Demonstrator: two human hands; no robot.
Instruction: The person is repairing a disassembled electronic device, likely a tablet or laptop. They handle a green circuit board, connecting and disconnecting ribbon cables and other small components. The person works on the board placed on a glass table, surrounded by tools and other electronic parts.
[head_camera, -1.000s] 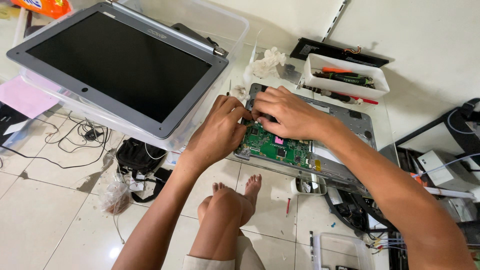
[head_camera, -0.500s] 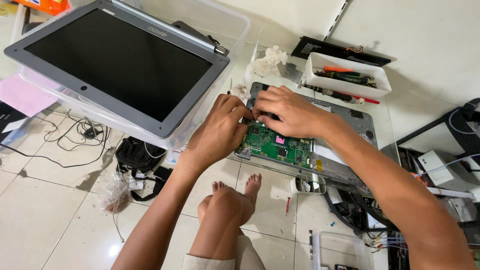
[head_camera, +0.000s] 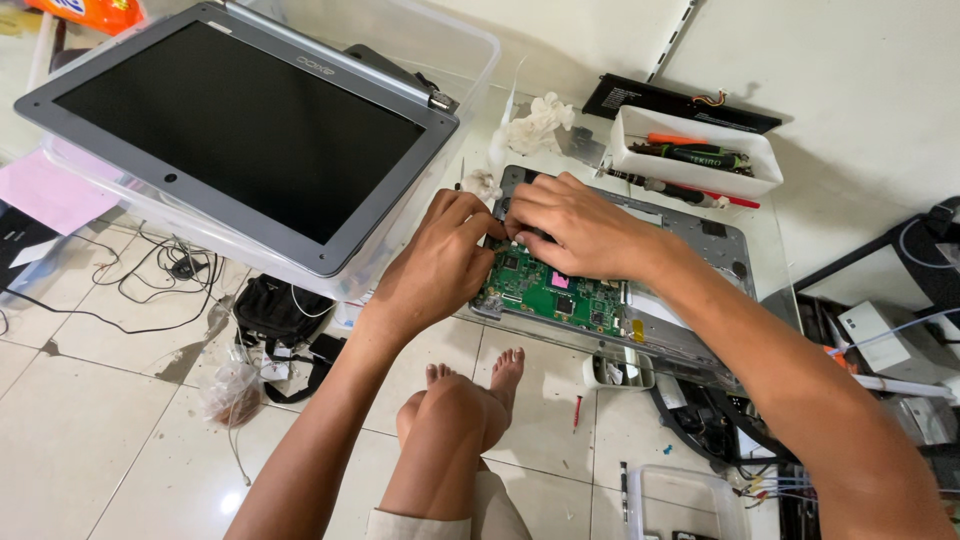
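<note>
My left hand (head_camera: 440, 262) and right hand (head_camera: 575, 222) pinch together at the green circuit board's (head_camera: 555, 292) upper-left corner; board runs rightward under the right hand, inside the laptop base (head_camera: 700, 240).

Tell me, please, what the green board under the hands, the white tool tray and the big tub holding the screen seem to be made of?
The green board looks like a laminate circuit board: matt green coat, small dark chips and solder points. The white tool tray seems to be opaque moulded plastic, smooth, with a slight sheen. The tub looks like clear, thin plastic; the floor shows through its walls. The screen frame appears to be grey plastic, though painted metal cannot be ruled out.
</note>
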